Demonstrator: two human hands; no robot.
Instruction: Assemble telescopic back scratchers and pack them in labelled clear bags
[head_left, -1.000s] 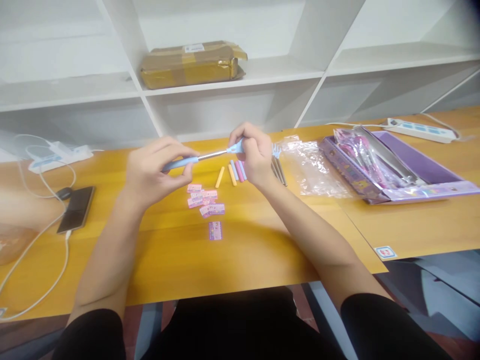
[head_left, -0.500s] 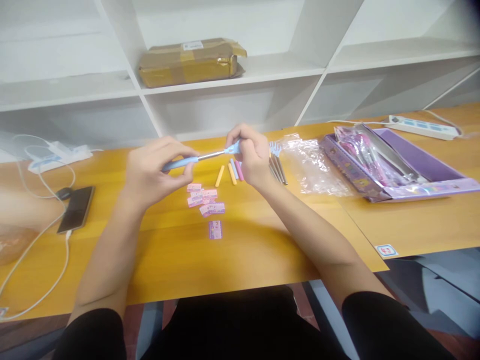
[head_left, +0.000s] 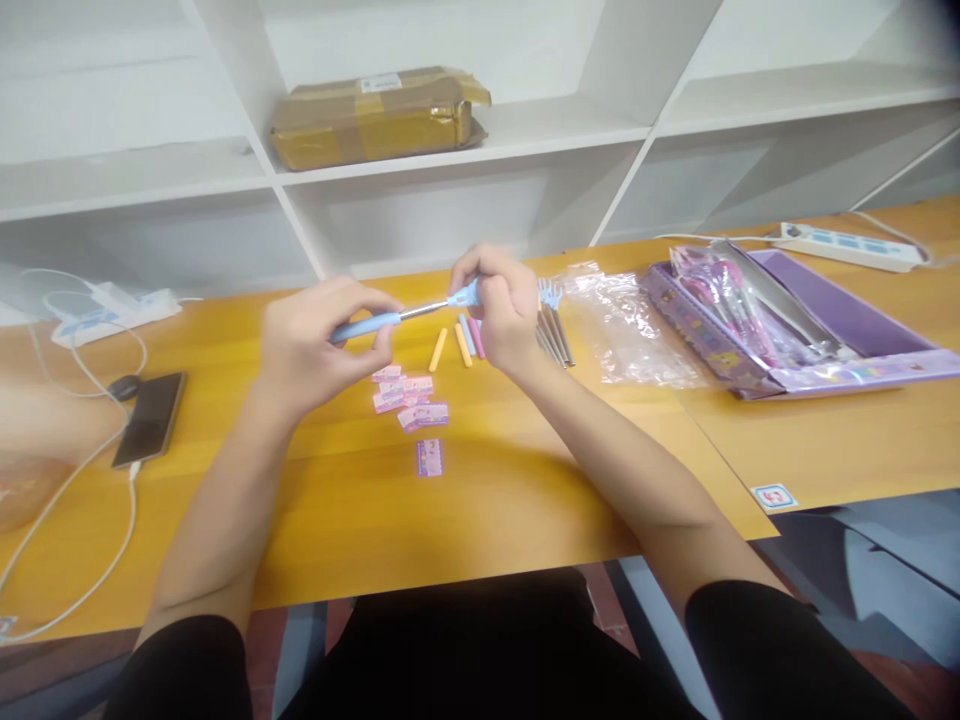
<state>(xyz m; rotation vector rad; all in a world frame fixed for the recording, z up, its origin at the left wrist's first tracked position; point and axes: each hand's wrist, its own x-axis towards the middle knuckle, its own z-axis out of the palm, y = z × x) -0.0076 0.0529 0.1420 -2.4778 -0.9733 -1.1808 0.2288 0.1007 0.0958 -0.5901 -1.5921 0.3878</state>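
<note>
My left hand (head_left: 319,340) is closed on the light blue handle (head_left: 365,327) of a thin back scratcher. A bare length of its metal shaft (head_left: 424,311) shows between my two hands. My right hand (head_left: 499,305) pinches the blue head (head_left: 465,294) at the other end, and its fingers hide part of it. The tool is held almost level above the table. Just beyond my right hand lie several metal rods (head_left: 555,337) with blue claw-shaped ends (head_left: 550,292). Yellow, blue and pink sleeves (head_left: 438,349) and several small pink printed cards (head_left: 411,390) are on the table below.
A clear plastic wrapper (head_left: 626,325) lies to the right, beside a purple box (head_left: 795,320) with packaged items. On the left are a phone (head_left: 150,420) with a cable and a power strip (head_left: 116,310). A taped carton (head_left: 375,120) sits on the white shelf behind.
My left hand has shifted slightly to the right, and a little less metal shaft shows between the hands. My right hand stays on the head almost unmoved.
</note>
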